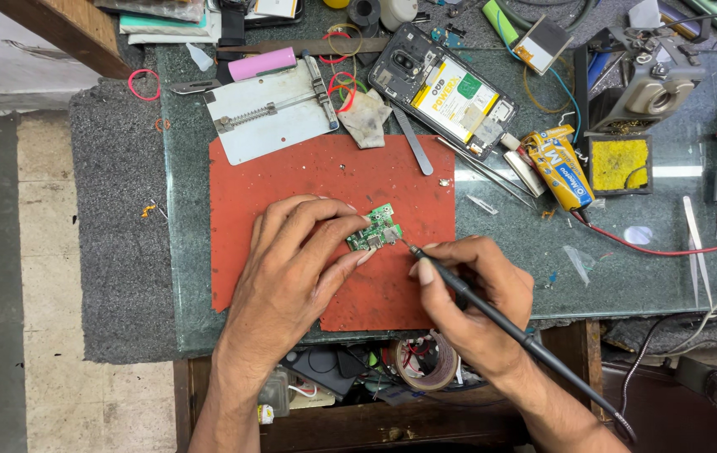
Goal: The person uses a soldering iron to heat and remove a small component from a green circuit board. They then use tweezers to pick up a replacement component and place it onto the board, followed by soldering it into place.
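Note:
A small green circuit board (375, 230) lies on a red mat (291, 180) on the glass bench. My left hand (295, 260) pinches the board between thumb and fingertips and steadies it. My right hand (476, 294) grips a thin black soldering iron (492, 310) like a pen. Its tip touches the board's right edge, and its cable runs off toward the lower right.
Behind the mat sit a metal board holder (270, 109), an opened phone with its battery showing (446, 88), a metal spatula (413, 143), a yellow tube (560, 168), a yellow sponge tray (618, 164) and tweezers (694, 243). A tape roll (430, 361) lies in the open drawer below.

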